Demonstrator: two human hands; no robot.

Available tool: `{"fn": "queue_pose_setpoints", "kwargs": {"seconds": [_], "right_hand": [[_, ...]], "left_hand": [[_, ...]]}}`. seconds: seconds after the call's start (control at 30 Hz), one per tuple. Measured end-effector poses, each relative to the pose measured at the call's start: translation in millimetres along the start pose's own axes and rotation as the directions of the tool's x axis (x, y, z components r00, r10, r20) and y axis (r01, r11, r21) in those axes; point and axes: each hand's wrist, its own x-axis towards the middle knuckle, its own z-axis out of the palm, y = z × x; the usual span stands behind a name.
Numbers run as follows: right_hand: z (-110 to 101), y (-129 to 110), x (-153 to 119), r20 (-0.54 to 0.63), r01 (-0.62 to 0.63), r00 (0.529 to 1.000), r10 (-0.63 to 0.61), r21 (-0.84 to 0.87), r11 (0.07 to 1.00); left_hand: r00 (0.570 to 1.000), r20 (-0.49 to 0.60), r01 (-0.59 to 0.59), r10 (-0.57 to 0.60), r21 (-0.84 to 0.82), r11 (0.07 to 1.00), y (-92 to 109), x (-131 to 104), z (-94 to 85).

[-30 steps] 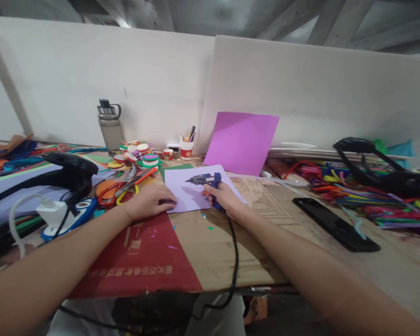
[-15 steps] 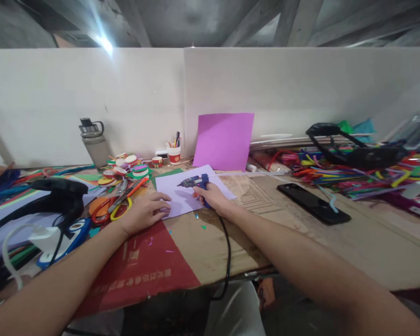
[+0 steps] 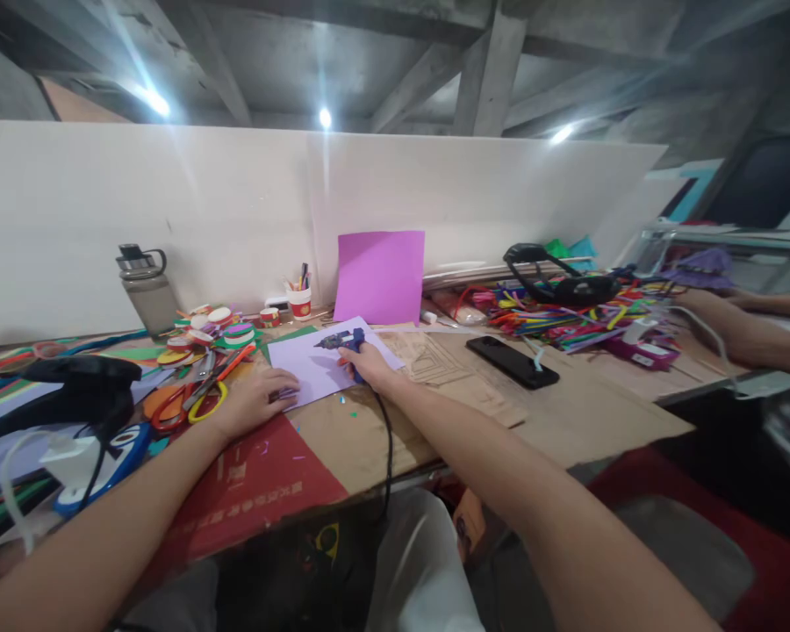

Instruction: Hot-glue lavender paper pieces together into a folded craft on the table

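My right hand (image 3: 367, 362) is wrapped round the handle of a dark blue glue gun (image 3: 341, 341), whose nozzle points left above a lavender sheet (image 3: 316, 373). A black cord hangs from the gun over the table's front edge. My left hand (image 3: 267, 399) rests on the left edge of the sheet with its fingers apart, holding nothing. Just left of it lie scissors with yellow and orange handles (image 3: 207, 402). Behind the sheet a bright purple sheet (image 3: 380, 279) stands upright against the white partition.
A grey bottle (image 3: 148, 294), colourful discs (image 3: 220, 318) and a cup of pens (image 3: 300, 303) stand at the back left. To the right are a black phone (image 3: 512, 361), many coloured pipe cleaners (image 3: 553, 320) and a black headset (image 3: 576, 288). Another person's arm (image 3: 730, 329) shows at far right.
The view has swung to the right and up, bringing another person's arms and a red stool into sight. My hands keep nearly the same places on the sheet, the glue gun still held.
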Motion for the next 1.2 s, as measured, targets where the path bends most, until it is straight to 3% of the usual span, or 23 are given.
{"fn": "queue_pose_setpoints", "kwargs": {"seconds": [0.57,0.8,1.07,1.2], "right_hand": [[2.5,9.6,3.0,0.053,0.068,0.996,-0.068,0.006,0.998],[-0.1,0.9,-3.9,0.07,0.062,0.996,-0.062,0.01,0.998],[-3.4,-9.1,-9.0,0.069,0.049,0.996,-0.049,-0.004,0.999],[-3.4,-4.4,-5.3,0.074,0.032,0.997,-0.032,0.008,0.999]], "left_hand": [[0.988,-0.005,0.156,-0.156,0.005,0.988,-0.3,-8.5,0.7],[0.984,0.038,0.172,-0.175,0.064,0.983,0.3,-10.4,1.5],[0.996,-0.065,0.07,-0.065,0.077,0.995,-9.2,-6.8,5.6],[0.999,-0.037,0.011,-0.008,0.074,0.997,-4.9,-4.4,3.4]]}}
